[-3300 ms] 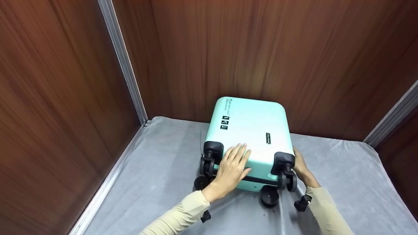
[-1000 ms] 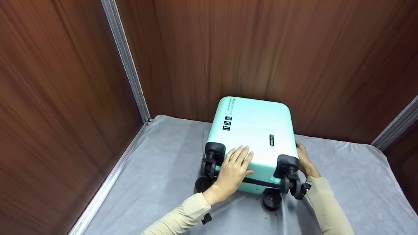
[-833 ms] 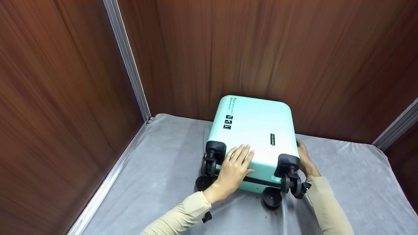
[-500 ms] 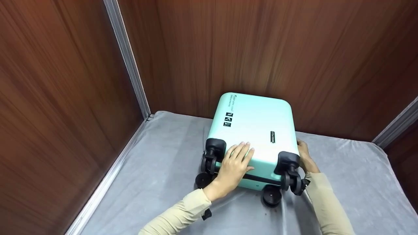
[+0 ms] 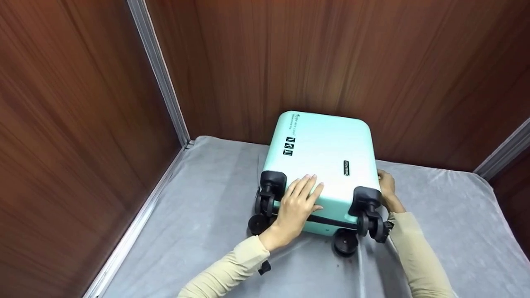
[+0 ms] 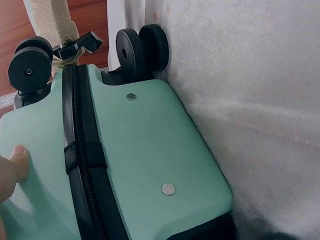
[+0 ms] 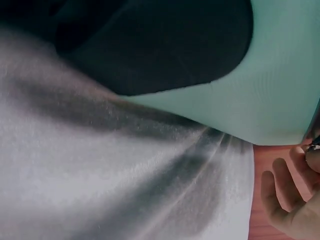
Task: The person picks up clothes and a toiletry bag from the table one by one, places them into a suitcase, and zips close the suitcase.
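A mint-green hard-shell suitcase (image 5: 321,140) lies flat on the grey cloth, its black wheels (image 5: 345,242) facing me. My left hand (image 5: 296,209) rests on its near top edge, fingers straight over the shell and thumb down on the wheel end. Along that end runs a black zipper (image 6: 82,165), shown closely in the left wrist view. At the suitcase's right side is my right hand (image 5: 388,184), partly hidden by the shell. In the right wrist view its thumb and forefinger pinch a small metal zipper pull (image 7: 313,146), while the other fingers curl loosely.
Grey cloth (image 5: 207,186) covers the surface around the suitcase. Brown wood-grain panels (image 5: 232,74) stand behind and on both sides, joined by metal corner strips (image 5: 159,70). The suitcase's far end is near the back panel.
My right hand has slid farther back along the suitcase's right side. The left hand stays on the near top edge. The whole view has shifted slightly.
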Tool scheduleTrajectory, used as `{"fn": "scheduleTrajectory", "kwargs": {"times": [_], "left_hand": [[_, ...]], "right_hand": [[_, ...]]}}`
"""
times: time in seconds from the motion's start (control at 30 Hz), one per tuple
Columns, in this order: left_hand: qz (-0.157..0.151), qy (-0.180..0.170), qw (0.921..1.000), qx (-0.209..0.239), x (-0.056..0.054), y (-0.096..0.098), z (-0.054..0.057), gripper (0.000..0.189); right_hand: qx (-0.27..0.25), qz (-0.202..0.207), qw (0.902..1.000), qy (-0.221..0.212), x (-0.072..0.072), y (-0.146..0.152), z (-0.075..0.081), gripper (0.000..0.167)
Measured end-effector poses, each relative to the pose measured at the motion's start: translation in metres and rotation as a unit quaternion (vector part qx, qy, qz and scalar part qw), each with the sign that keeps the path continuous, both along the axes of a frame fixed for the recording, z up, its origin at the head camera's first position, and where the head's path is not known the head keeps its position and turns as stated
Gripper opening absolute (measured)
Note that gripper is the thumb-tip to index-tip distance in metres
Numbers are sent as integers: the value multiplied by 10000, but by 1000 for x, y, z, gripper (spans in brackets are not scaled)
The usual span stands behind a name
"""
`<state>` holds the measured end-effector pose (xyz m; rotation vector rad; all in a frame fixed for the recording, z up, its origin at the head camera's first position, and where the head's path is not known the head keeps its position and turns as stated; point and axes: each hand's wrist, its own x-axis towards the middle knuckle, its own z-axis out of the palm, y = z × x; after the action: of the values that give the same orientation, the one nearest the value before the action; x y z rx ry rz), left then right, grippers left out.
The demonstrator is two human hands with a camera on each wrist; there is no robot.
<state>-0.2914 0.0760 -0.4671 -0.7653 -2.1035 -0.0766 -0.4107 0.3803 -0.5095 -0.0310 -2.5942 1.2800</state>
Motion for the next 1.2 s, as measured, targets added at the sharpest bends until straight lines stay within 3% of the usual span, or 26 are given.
{"fn": "scheduleTrajectory", "kwargs": {"times": [0.27,0.43,0.8,1.07,1.2], "left_hand": [[114,222,9996,123,-1,1,-2,56],[59,207,9992,330,0,4,-3,55],[149,261,9978,587,2,9,-8,57],[108,-53,9989,449,5,5,-2,56],[208,-291,9993,79,8,2,1,58]], "right_hand": [[527,168,9976,414,7,6,0,26],[853,296,9927,801,11,8,0,20],[1309,641,9817,1222,19,11,2,9],[1584,942,9742,1302,37,13,3,4],[1655,906,9747,1201,41,11,2,8]]}}
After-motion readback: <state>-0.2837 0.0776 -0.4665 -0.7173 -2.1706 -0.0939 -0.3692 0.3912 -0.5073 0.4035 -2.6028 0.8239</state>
